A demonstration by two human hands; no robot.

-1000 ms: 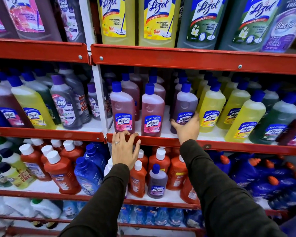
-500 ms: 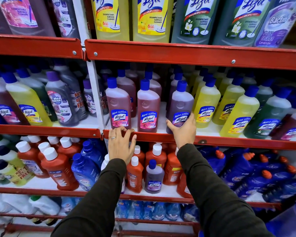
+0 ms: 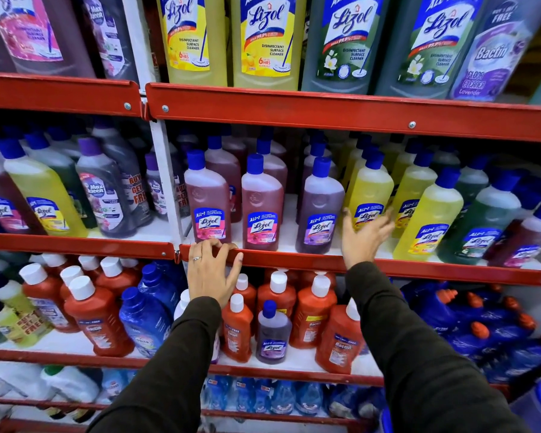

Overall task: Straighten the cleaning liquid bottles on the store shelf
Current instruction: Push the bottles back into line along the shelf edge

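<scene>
bright even light; right hand (image 3: 364, 235) motion-blurred, edges bowed.

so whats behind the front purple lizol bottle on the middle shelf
Behind the front purple Lizol bottle stand more blue-capped bottles in a row running back. Only their caps and shoulders show; their labels, and how far the row goes, are hidden by it and shadow.
</scene>
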